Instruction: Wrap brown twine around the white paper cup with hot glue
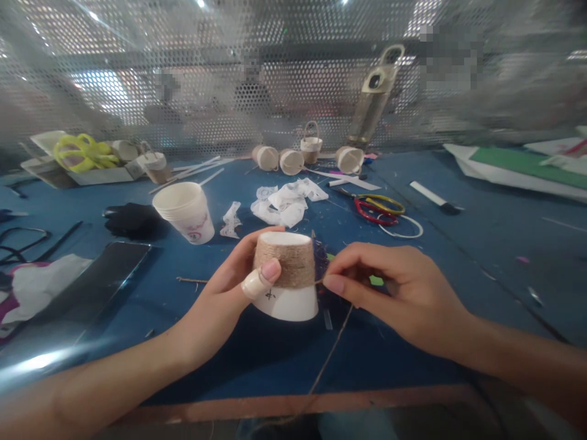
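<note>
Brown twine (293, 264) part-covers white cup (296, 304)

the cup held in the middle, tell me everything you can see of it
The cup is tapered, seemingly white paper, held upside down with its narrow base up. Brown twine winds in close rows around its upper part; below, a bare white band bears a small dark mark at the left. The left-hand grip holds it, thumb across the front, over the blue table; a twine strand runs from its right side to the right-hand grip.
</note>
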Demonstrator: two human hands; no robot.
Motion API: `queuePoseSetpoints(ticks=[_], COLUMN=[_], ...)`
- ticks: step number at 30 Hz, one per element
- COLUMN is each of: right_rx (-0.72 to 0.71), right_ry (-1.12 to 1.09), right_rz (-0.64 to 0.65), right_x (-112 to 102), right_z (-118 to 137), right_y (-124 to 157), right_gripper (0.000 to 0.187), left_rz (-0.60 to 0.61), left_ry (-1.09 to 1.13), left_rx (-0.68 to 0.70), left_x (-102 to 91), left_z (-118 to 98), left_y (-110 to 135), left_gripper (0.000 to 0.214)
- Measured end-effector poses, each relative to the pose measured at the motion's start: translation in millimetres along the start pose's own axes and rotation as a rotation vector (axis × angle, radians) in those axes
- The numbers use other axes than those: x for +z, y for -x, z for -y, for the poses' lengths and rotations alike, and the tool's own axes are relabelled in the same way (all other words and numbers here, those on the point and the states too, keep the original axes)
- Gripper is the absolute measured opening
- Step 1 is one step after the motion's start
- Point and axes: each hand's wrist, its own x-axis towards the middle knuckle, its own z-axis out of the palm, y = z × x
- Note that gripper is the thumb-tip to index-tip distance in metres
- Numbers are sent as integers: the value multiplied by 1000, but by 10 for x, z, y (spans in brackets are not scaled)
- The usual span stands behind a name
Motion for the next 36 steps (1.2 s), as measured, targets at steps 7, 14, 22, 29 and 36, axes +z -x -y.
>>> queuePoseSetpoints(ticks=[7,14,22,29,36], right_rx=[-13,-38,-91,-172,-207], right_ry=[12,60,82,145,204], right_rz=[-1,23,13,-11,-24], right_x=[10,5,27,29,38], right_z=[12,6,-52,-45,-52], right_y=[-6,18,26,48,59], right_gripper=[16,16,14,13,12], left_rz=[49,84,101,146,171], left_ry=[11,21,32,42,29], left_rx=[8,7,1,20,30], left_x=[-10,-25,-13,-18,-23], left_z=[15,37,23,57,88], left_y=[-8,-4,10,15,21], left_gripper=[34,35,37,35,35])
